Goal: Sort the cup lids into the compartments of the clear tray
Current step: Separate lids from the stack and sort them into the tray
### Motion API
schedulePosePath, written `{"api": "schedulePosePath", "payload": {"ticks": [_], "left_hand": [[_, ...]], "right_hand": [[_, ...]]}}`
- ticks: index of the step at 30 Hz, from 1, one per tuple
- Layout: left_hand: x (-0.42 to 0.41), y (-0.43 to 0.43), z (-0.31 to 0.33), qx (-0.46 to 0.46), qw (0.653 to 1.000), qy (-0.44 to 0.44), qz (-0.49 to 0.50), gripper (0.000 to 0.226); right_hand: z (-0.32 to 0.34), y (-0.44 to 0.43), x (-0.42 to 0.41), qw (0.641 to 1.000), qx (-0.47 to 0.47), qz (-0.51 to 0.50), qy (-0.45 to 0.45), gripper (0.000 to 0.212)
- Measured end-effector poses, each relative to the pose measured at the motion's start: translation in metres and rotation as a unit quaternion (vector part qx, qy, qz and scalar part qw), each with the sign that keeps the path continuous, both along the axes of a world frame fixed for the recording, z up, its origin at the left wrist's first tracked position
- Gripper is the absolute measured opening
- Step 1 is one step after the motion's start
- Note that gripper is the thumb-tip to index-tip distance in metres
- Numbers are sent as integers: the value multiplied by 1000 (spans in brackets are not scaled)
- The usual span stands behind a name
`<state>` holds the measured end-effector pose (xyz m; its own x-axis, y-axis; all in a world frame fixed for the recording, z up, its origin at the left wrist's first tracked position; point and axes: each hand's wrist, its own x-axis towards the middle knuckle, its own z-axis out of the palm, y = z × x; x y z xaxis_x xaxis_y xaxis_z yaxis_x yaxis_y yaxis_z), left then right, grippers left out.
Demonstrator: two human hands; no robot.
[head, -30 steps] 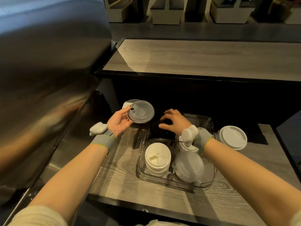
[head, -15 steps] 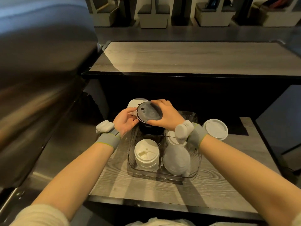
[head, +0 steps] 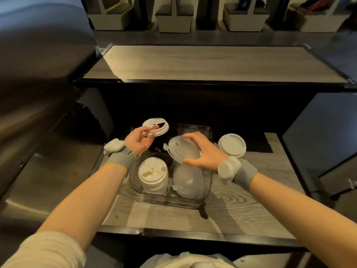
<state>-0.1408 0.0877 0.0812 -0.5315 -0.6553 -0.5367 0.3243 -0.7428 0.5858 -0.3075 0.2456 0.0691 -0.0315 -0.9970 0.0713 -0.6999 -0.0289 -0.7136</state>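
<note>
A clear tray [head: 170, 199] with compartments sits on the low wooden table. Its near left compartment holds a stack of white lids [head: 153, 176]; its near right one holds frosted translucent lids [head: 188, 181]. My right hand [head: 205, 151] grips a frosted translucent lid [head: 182, 148], tilted, just above the near right compartment. My left hand [head: 138, 141] holds a white lid [head: 156, 126] by its edge, left of the tray's far end. The far compartments look dark and are partly hidden by my hands.
A stack of white lids [head: 231, 145] stands on the table right of the tray. A higher wooden counter [head: 212, 62] runs behind a dark gap. A large steel surface [head: 38, 84] rises on the left. The table's front edge [head: 193, 234] is close to me.
The translucent lid passed from my left hand to my right, which carried it toward the near right compartment. My left hand picked up a white lid. The camera shifted.
</note>
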Motion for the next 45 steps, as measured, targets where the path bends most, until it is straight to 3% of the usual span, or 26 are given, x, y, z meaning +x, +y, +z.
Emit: {"api": "schedulePosePath", "payload": {"ticks": [4, 8, 11, 14, 18, 21, 25, 31, 35, 39, 45], "left_hand": [[-2, 6, 0, -13, 1000, -23, -4, 41], [0, 11, -5, -15, 999, -27, 22, 40], [3, 10, -5, -18, 999, -33, 25, 41], [6, 6, -7, -11, 999, -34, 17, 43], [12, 1, -7, -7, 999, -34, 5, 44], [14, -6, -5, -11, 999, -31, 5, 41], [18, -19, -2, -10, 999, -42, -16, 35], [28, -45, 3, -20, 999, -44, -7, 41], [36, -62, 7, -27, 998, -54, -7, 43], [41, -73, 8, -22, 998, -58, -23, 39], [40, -79, 4, -20, 998, -47, -36, 17]], "right_hand": [[-16, 18, -10, 969, 42, 151, 192, 70], [-32, 15, -9, 918, 62, 201, 335, 67], [-29, 7, -10, 961, 0, 125, 246, 46], [-23, -11, -6, 993, -28, -71, 94, 32], [-20, -41, 8, 980, 94, -170, -51, 60], [-19, -60, 13, 970, 130, -195, -68, 58], [-12, -80, 14, 969, 129, -210, -30, 29], [-4, -110, 25, 962, 107, -219, -121, 26], [-8, -128, 25, 940, 125, -258, -186, 5], [-16, -137, 24, 925, 164, -284, -193, 11], [-15, -140, 23, 953, 112, -251, -128, 13]]}}
